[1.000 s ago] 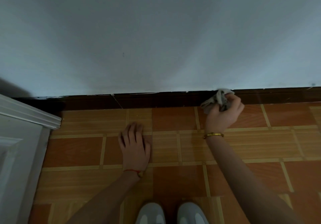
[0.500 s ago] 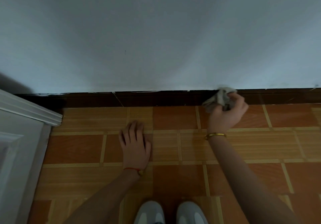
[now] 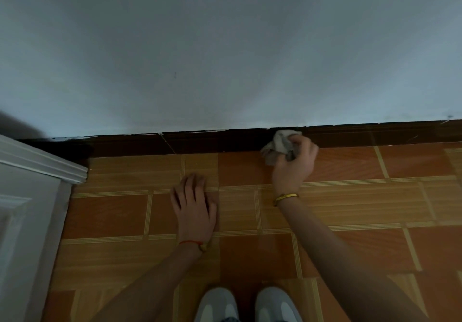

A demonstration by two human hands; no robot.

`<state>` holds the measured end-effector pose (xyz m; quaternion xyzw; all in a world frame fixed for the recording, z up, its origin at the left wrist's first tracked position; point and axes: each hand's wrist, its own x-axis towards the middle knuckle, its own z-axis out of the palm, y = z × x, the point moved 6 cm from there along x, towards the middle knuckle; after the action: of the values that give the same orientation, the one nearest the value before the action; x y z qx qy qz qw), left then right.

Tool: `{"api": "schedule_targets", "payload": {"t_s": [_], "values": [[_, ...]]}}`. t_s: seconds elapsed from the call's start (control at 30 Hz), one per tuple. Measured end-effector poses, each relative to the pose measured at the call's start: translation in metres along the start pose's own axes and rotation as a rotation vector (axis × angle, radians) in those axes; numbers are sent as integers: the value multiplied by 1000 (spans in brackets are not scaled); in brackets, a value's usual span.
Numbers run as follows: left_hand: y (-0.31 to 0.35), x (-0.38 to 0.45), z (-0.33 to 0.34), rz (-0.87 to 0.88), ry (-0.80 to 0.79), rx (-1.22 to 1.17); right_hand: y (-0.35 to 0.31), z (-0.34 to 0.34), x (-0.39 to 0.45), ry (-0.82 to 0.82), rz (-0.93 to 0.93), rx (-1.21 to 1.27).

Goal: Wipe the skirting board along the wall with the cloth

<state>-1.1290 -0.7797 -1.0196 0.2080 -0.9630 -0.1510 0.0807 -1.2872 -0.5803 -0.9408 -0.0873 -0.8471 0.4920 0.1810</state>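
A dark brown skirting board runs along the foot of a pale wall. My right hand grips a crumpled grey cloth and presses it against the skirting board, right of the middle. My left hand lies flat on the floor with its fingers apart, holding nothing, a little in front of the board.
The floor is orange and tan patterned tile. A white door frame juts out at the left edge and meets the skirting board. My two grey shoes show at the bottom.
My right hand has slid the cloth leftward along the skirting board after a small shift to the right. My left hand has stayed flat on the floor.
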Motion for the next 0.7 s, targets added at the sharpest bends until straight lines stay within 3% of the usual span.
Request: {"api": "schedule_targets", "payload": {"t_s": [0.07, 0.17, 0.4, 0.47, 0.6, 0.7], "values": [[4, -1, 0, 5, 4, -20, 21, -18, 16, 83, 144, -24], [16, 4, 2, 12, 9, -72, 26, -21, 22, 60, 127, -59], [48, 27, 12, 51, -37, -149, -9, 37, -29, -322, -89, -87], [50, 31, 16, 63, -56, -136, -9, 29, -22, -261, -71, -71], [48, 31, 23, 60, -94, -81, 8, -19, 15, 34, 69, -64], [49, 30, 23, 57, -114, -32, 14, -40, 32, 112, 101, -87]]}}
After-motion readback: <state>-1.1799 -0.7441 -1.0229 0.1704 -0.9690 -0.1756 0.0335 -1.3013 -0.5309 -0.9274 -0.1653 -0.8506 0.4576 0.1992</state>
